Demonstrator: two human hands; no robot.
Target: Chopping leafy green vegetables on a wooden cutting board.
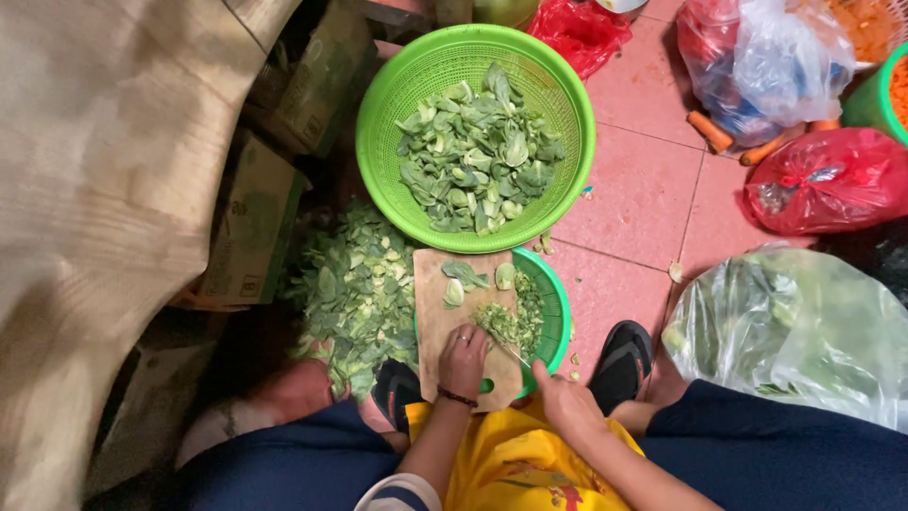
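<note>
A wooden cutting board (437, 284) rests across a small green basket (555, 303) between my knees. My left hand (462, 360) presses down on a bunch of green leaves (494, 322) on the board. My right hand (566, 396) grips a knife (514, 355) whose blade reaches to the leaves beside my left fingers. A few loose leaf pieces (465, 276) lie at the board's far end. Chopped greens (529, 312) fill the small basket to the right of the board.
A big green colander (388, 104) with cut leaves sits beyond the board. A heap of leaves (350, 293) lies left on the floor by cardboard boxes (248, 222). Carrots (709, 131), red bags (832, 180) and a clear bag of greens (794, 326) stand right. My sandals (621, 364) flank the basket.
</note>
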